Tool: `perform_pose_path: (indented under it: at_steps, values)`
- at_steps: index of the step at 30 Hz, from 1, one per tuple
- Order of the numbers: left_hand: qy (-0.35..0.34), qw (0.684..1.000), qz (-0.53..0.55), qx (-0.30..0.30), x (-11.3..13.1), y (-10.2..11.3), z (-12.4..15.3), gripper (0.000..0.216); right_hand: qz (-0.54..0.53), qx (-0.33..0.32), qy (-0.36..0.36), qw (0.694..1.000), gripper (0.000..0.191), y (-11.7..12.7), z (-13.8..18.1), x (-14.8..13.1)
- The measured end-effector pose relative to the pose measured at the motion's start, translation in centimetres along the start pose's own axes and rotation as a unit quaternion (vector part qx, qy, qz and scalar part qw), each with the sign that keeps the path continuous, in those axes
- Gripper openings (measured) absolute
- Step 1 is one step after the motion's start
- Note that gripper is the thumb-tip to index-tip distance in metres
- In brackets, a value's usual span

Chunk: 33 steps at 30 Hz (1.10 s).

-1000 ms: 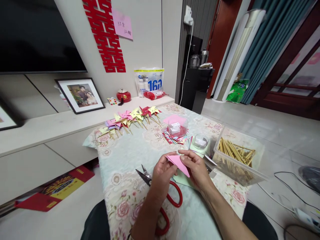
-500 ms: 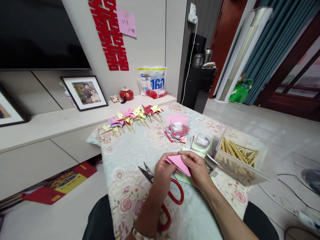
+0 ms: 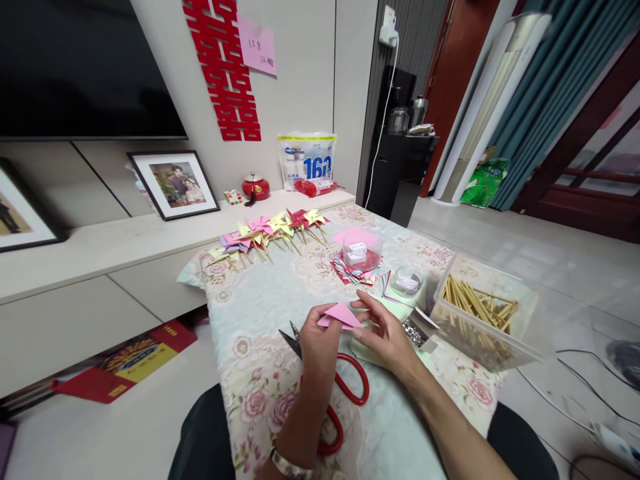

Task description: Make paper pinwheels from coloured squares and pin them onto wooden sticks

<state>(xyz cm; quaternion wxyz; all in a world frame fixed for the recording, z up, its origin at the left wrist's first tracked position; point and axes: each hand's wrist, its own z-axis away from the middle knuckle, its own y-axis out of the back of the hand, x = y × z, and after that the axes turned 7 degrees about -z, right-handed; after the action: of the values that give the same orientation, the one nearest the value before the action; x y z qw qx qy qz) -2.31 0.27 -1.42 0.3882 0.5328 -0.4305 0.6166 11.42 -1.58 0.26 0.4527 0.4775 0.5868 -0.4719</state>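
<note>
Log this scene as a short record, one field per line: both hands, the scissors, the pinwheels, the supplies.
Left hand: pinching a folded piece of pink paper
Right hand: fingers spread at the paper's right corner; contact unclear
Scissors: red-handled metal scissors, blades apart, partly hidden, lying on the pale floral tablecloth
Pinwheels: row of pink, yellow, red and purple paper pinwheels on sticks, far left of the cloth
Supplies: thin tan sticks in a clear plastic box, right side
</note>
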Motion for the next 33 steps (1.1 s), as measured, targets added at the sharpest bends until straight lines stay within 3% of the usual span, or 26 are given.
perform_pose_path:
  at_steps: [5, 11, 13, 18, 22, 28, 33]
  values:
    - [-0.02, 0.999, -0.023, -0.009, -0.4, 0.0, -0.1, 0.018, 0.073, -0.013, 0.019, 0.997, 0.072, -0.3, 0.1, 0.5]
    - [-0.064, 0.994, -0.052, -0.069, -0.1, 0.1, 0.2, 0.022, 0.007, 0.034, 0.022, 0.999, 0.039, 0.2, -0.5, 0.8]
    - [-0.041, 0.994, -0.052, -0.09, 0.2, 0.2, 0.4, 0.024, -0.004, 0.049, 0.026, 0.998, 0.03, 0.4, -0.7, 0.9]
    - [0.023, 0.99, 0.009, -0.141, 1.1, 0.6, 0.3, 0.031, -0.019, 0.083, 0.014, 0.996, 0.031, 0.8, -0.9, 1.7]
    - [0.05, 0.99, 0.016, -0.134, 1.8, 1.4, -0.2, 0.039, -0.001, 0.064, 0.028, 0.998, 0.03, 0.9, -0.8, 1.8]
    - [0.101, 0.969, -0.027, -0.223, 1.6, 1.6, -0.2, 0.04, 0.077, 0.029, 0.038, 0.996, 0.03, 0.8, -0.5, 1.4]
    - [0.113, 0.961, -0.021, -0.252, 0.8, 1.6, -0.1, 0.038, -0.042, 0.004, -0.023, 0.999, 0.034, 0.9, -0.4, 1.0]
